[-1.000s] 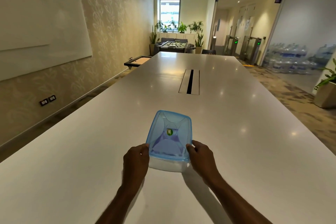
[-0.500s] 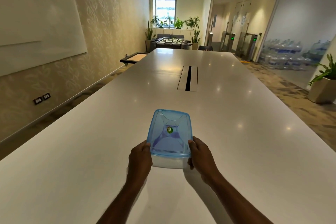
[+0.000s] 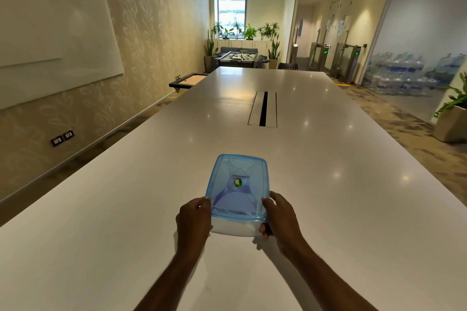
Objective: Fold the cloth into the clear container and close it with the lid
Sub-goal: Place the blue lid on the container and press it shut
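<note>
On the long white table sits the clear container, blue lid on top, cloth showing purple inside. Left hand and right hand clasp its near corners; closing looks underway, and pressing the rim sealed likely comes next.

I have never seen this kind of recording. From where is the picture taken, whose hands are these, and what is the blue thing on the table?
No machine is here. A person wears one wide-angle camera on the head, so you look forward and down at that person's own two bare hands. On the long white table stands a clear container with a blue lid on top. Something bluish-purple shows through the lid, probably the cloth. The left hand and the right hand grip the container's near corners, one on each side. Nothing else lies near it on the table.
</note>
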